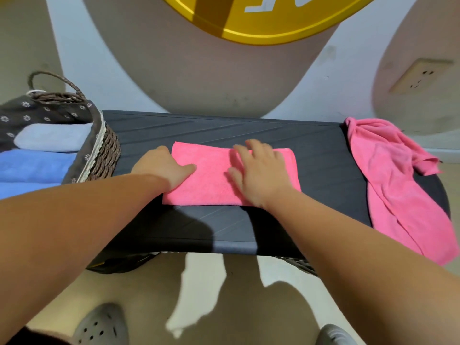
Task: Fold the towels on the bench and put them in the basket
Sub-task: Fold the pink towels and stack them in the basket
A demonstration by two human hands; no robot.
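Fingers (257, 146) of the right hand (258, 175) lie straight and spread, flat on the folded pink towel (209, 178), palm down over its right half; the hand is a little blurred. The left hand (161, 168) sits at the towel's left edge with its thumb (188, 169) stretched out on top of the cloth. Its other fingers curl downward at the edge and their tips are hidden, so I cannot tell whether they grip the towel or only rest beside it.

The towel lies as a neat rectangle near the middle of the dark bench (311, 150), closer to the near edge than to the wall. A second towel (388, 175), also pink, lies crumpled at the bench's right end and hangs over the near right corner.

At the left end stands the wicker basket (108, 148), with a loop handle and a dark flowered liner. Inside it a pale blue towel (52, 136) lies folded, and a blue towel (32, 165) lies nearer the camera beside it.

A socket (420, 75) is on the wall at upper right. Grey shoes (102, 324) show on the floor below the bench.
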